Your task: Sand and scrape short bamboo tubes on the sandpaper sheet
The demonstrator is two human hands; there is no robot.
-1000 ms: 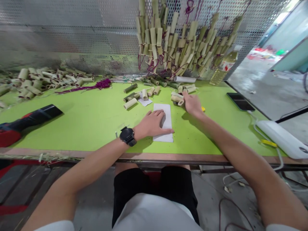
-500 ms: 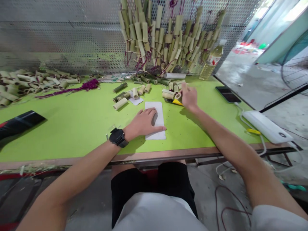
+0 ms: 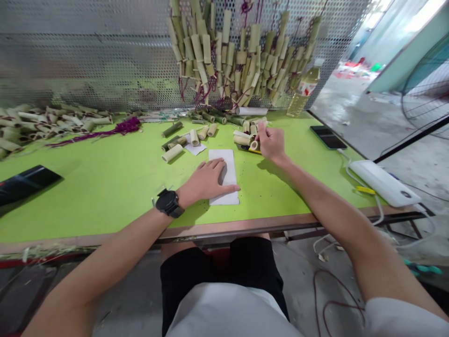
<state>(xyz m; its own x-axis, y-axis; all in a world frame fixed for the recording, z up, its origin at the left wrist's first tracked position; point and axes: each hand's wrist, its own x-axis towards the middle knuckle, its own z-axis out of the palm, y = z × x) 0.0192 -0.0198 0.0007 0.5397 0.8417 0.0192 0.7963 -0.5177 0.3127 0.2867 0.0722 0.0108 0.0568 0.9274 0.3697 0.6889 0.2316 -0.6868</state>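
My left hand lies palm down with fingers spread on a white sheet of paper, which rests on the green tabletop. My right hand is closed, thumb up, just right of a small cluster of cut bamboo tubes. Whatever its curled fingers may hold is hidden. Beside that hand, partly under the tubes, lies a yellow and black tool whose kind I cannot make out. More short bamboo tubes lie beyond my left hand, some around a small paper scrap.
Strung bamboo pieces hang on the perforated metal panel. A bottle of yellowish liquid, a phone and a white power strip stand or lie at right. A bamboo pile, purple string and black object are left.
The whole view has shifted slightly. My right hand has turned its thumb more upright by the tubes and covers more of the yellow tool. My left hand stays on the paper.
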